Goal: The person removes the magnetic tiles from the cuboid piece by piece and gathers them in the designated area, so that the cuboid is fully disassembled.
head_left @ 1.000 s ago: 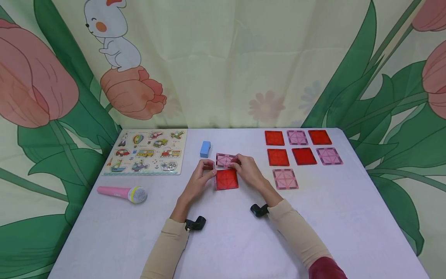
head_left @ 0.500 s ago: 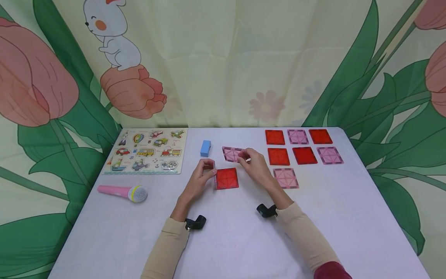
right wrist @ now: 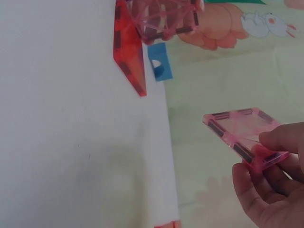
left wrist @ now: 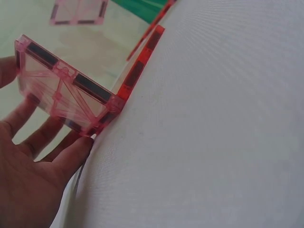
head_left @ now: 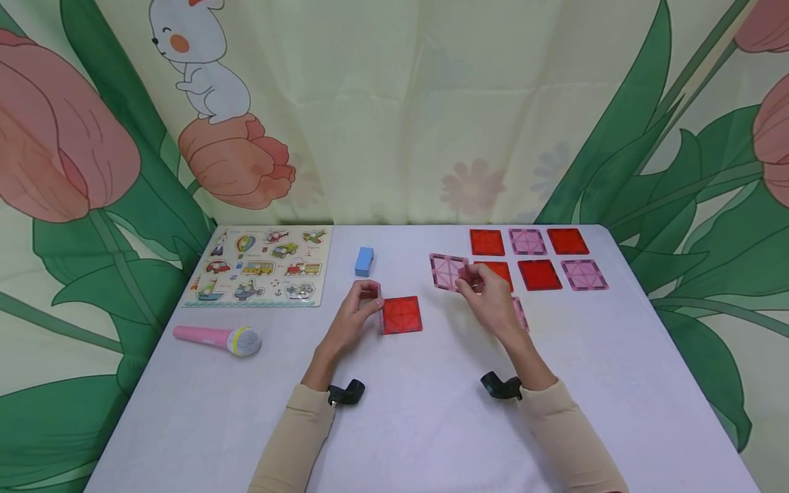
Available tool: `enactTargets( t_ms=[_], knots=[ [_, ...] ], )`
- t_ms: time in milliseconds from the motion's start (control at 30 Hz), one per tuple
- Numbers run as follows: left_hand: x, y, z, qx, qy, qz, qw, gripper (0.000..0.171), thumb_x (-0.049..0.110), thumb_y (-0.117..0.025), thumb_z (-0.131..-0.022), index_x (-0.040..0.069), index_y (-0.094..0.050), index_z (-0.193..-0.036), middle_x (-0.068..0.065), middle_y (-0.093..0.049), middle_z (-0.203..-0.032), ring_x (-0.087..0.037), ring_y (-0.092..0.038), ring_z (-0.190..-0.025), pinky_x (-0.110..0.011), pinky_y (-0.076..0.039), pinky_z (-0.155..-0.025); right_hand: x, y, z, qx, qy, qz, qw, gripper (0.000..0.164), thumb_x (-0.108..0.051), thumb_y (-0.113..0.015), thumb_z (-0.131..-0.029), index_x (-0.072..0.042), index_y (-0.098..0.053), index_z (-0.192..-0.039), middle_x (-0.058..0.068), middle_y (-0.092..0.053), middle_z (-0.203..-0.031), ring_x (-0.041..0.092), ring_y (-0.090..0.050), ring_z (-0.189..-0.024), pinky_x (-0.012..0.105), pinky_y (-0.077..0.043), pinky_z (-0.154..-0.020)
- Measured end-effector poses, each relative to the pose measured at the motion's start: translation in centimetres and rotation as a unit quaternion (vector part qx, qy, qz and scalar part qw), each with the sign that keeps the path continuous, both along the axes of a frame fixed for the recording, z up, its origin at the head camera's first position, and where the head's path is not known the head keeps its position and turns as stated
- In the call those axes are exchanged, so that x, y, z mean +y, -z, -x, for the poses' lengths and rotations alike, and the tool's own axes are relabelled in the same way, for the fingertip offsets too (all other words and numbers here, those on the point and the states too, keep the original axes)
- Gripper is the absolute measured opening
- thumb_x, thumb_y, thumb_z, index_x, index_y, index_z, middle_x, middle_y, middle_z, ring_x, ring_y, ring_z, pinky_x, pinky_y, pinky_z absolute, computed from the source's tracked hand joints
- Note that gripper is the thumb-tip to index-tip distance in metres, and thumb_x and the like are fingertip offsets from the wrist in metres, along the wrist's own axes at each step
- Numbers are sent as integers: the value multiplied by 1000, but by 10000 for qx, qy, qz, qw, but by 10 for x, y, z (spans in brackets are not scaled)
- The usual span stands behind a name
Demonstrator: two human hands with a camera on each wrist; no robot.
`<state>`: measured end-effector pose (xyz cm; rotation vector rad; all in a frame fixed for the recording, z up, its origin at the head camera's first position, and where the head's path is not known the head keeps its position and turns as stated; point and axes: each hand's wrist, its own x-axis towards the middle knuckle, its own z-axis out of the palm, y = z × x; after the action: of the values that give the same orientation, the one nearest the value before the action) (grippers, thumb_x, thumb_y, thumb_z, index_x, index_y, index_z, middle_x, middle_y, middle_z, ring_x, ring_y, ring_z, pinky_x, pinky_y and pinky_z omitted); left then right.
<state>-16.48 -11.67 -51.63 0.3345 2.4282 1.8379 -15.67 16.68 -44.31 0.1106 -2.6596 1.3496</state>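
Observation:
My left hand holds a pink magnetic tile upright along the left edge of a red magnetic tile, which lies flat on the table. Fingers are spread behind the upright tile in the left wrist view. My right hand pinches another pink magnetic tile by its near right corner, raised above the table. The right wrist view shows the thumb on top of that tile and fingers beneath. From the head view, the right hand partly covers a red tile and a pink tile.
Several red and pink tiles lie in rows at the back right. A blue block stands behind the red tile. A vehicle puzzle board and a pink toy microphone lie on the left. A printed curtain hangs behind the table.
My right hand has drawn its pink tile away from the far side of the red tile, lifting it and carrying it right. The left hand stays in place.

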Motion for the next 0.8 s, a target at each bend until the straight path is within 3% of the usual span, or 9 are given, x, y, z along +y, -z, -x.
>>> enactTargets(
  t_ms=[100,400,500,600,733,800],
  knots=[
    [-1,0,0,-4,12,-28,10000,39,31,-60,-98,15,-48,-131,-12,-54,-134,-26,-50,-128,-54,-47,-110,11,-1,-6,-15,189,-39,9998,37,-20,-68,-96,-2,-59,-127,17,-68,-113,27,-62,-98,3,-46,-73],
    [-1,3,-1,-19,28,-47,10000,38,31,-59,-99,16,-48,-132,-9,-55,-133,-26,-50,-128,-52,-47,-110,48,-1,-19,36,706,-133,9974,43,-26,-64,-99,1,-56,-132,21,-66,-114,30,-60,-101,-3,-41,-75],
    [-1,2,-1,-10,61,-78,10000,38,30,-58,-99,14,-48,-133,-10,-54,-133,-26,-50,-128,-52,-46,-111,62,2,-21,189,904,-123,9957,47,-30,-64,-98,2,-57,-131,22,-66,-113,29,-61,-99,0,-46,-78],
    [0,2,-1,24,107,-96,9999,39,30,-57,-100,12,-48,-134,-12,-54,-134,-28,-50,-129,-52,-44,-113,83,18,-17,333,1062,239,9935,50,-33,-68,-96,-2,-58,-133,17,-67,-109,18,-64,-92,4,-52,-78],
    [0,1,-1,53,87,-65,9999,38,31,-56,-101,13,-48,-133,-9,-54,-133,-27,-50,-129,-51,-44,-113,100,16,-21,241,1367,305,9898,49,-31,-66,-97,-3,-56,-136,17,-67,-110,7,-63,-84,0,-49,-71],
    [0,0,-1,58,80,-45,9999,39,31,-56,-101,12,-48,-134,-8,-54,-133,-27,-50,-129,-51,-45,-113,104,4,-27,18,1576,112,9874,49,-31,-63,-99,-3,-54,-138,21,-66,-113,5,-60,-83,-1,-47,-69]
  ],
)
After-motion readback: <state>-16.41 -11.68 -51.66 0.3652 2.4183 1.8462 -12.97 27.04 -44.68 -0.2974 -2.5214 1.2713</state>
